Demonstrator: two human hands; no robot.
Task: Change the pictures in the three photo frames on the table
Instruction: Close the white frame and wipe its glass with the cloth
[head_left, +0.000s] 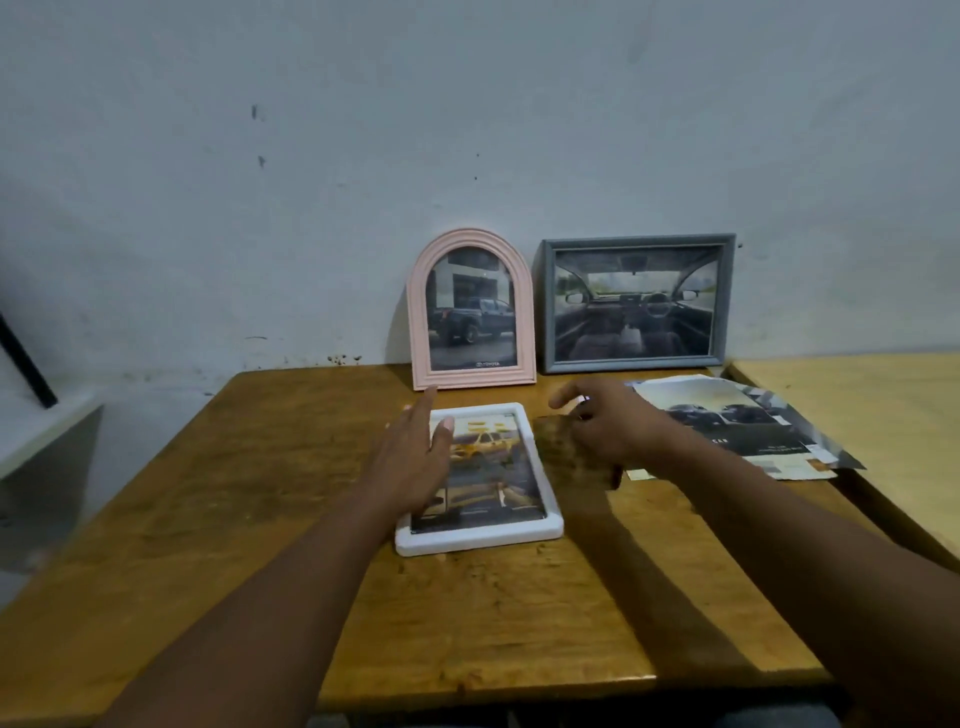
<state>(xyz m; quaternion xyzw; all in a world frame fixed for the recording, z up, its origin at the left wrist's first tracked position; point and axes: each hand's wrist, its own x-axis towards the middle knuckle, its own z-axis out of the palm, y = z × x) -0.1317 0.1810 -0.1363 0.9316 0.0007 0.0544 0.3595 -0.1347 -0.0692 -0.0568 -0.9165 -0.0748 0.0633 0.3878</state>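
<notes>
A white rectangular photo frame lies flat on the wooden table, with a yellow car picture in it. My left hand rests on its left side with straight fingers. My right hand grips a brown backing board, blurred, just right of the white frame. A pink arched frame with a dark pickup picture leans against the wall. Beside it stands a grey rectangular frame with a car interior picture.
Loose printed car pictures lie at the table's right back. A second, lighter table adjoins on the right. A white ledge with a black bar is at the left.
</notes>
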